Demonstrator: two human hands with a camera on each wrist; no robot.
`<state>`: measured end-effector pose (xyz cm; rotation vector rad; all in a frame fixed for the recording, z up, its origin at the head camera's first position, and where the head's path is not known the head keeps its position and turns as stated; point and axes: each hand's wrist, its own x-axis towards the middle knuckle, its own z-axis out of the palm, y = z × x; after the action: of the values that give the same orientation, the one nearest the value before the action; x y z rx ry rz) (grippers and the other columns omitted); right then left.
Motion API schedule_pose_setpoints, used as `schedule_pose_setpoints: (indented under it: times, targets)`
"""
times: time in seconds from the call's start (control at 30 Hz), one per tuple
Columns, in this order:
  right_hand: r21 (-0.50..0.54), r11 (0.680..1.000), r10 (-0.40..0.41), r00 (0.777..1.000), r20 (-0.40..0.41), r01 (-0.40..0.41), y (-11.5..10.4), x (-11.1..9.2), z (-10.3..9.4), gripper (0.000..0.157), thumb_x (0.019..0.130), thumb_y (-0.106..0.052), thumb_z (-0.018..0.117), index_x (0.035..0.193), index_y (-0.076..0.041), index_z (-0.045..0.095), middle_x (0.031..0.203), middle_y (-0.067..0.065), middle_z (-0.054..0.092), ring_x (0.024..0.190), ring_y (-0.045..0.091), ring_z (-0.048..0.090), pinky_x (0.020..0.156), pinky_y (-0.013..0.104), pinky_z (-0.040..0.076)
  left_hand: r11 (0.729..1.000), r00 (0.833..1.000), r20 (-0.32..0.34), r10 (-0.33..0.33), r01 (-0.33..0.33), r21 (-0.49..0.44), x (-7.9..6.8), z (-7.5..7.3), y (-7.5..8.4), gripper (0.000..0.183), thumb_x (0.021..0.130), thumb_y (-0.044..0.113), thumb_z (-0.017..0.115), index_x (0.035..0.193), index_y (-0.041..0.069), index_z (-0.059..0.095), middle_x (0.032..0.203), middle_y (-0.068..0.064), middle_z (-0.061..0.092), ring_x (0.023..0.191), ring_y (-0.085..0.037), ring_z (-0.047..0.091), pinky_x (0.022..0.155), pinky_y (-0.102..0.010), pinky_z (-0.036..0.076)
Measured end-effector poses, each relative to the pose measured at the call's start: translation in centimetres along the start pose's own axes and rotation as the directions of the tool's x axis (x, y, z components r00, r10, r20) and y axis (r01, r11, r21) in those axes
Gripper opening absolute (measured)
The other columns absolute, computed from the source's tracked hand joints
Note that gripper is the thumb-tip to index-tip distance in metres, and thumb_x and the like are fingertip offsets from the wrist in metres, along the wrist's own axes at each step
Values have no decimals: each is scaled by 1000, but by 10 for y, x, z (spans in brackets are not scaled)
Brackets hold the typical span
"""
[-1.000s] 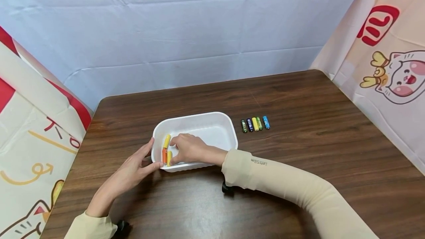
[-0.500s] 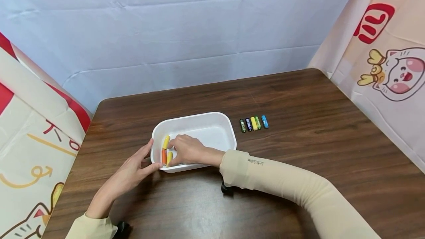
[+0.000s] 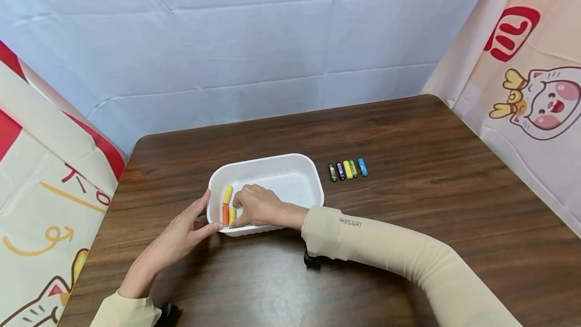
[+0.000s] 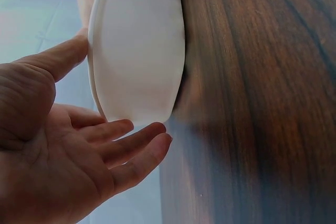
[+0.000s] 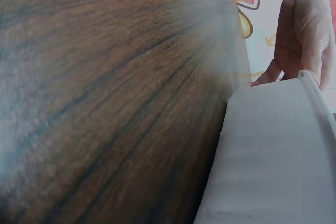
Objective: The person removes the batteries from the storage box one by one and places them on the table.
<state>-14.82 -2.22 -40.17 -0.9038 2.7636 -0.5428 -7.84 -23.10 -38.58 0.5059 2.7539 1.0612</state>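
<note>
A white plastic tub [image 3: 295,165] sits on the table. Along its left end inside lie a yellow battery [image 3: 228,194] and an orange battery [image 3: 225,214], end to end. Beside the orange one is a second yellow battery [image 3: 233,214], which my right hand [image 3: 258,206] pinches by its ends between thumb and index finger. The tub's wall blocks the batteries in the right wrist view. My left hand [image 3: 183,226] spans the tub's near left corner, thumb at the rim. In the left wrist view, the left hand's fingers [image 4: 136,161] extend loosely by the tub's end wall.
Right of the tub, several batteries lie roughly parallel: a dark green one [image 3: 333,172], a purple one [image 3: 340,171], a yellow-and-green pair [image 3: 350,169] and a blue one [image 3: 362,167]. A pale cloth [image 3: 254,64] hangs behind the wooden table [image 3: 431,165].
My right thumb and index finger shift very slightly around the nearer yellow battery, which stays beside the orange one. The left hand and the tub hold their places.
</note>
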Motion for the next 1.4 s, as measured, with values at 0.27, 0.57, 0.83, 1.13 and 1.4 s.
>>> schedule_pose_setpoints:
  times: [0.27, 0.57, 0.83, 1.13, 1.4]
  targets:
    - [-34, 999, -12, 1000, 17, 12, 0, 3, 1, 35, 79, -49, 89, 96, -19, 80, 76, -11, 58, 74, 9, 51, 60, 26, 46, 1000, 1000, 3, 4, -4, -3, 0, 0, -1, 88, 100, 31, 72, 161, -6, 21, 159, -29, 36, 127, -40, 59, 99, -54, 52]
    - [-48, 999, 15, 1000, 0, -15, 0, 2, 2, 39, 77, -50, 90, 76, -19, 67, 72, -8, 53, 71, 10, 48, 57, 27, 44, 999, 1000, 7, 7, -7, -35, 0, 2, -4, 88, 100, 31, 71, 161, -6, 19, 160, -30, 34, 127, -42, 59, 101, -55, 50]
    - [-55, 998, -12, 1000, 10, 12, -1, 1, 1, 34, 79, -49, 88, 75, -20, 71, 69, -9, 52, 72, 11, 49, 57, 27, 44, 999, 1000, 5, 2, -1, -33, 0, 1, -5, 88, 100, 30, 71, 162, -4, 19, 160, -28, 35, 128, -41, 58, 101, -55, 50]
    - [-84, 994, -65, 998, 19, 66, -1, 2, 2, 28, 81, -44, 88, 96, -22, 80, 75, -8, 55, 76, 11, 53, 58, 27, 45, 999, 1000, 17, -14, 15, -46, -1, 1, -4, 90, 100, 33, 71, 163, -3, 18, 161, -29, 32, 131, -42, 56, 100, -54, 51]
    - [-100, 993, -63, 998, 13, 64, -2, 2, 2, 28, 80, -44, 89, 99, -26, 79, 82, -8, 59, 81, 11, 57, 62, 29, 49, 999, 1000, 16, -3, 3, -48, -1, 1, -4, 90, 100, 32, 71, 163, -4, 17, 161, -29, 33, 131, -42, 56, 101, -54, 50]
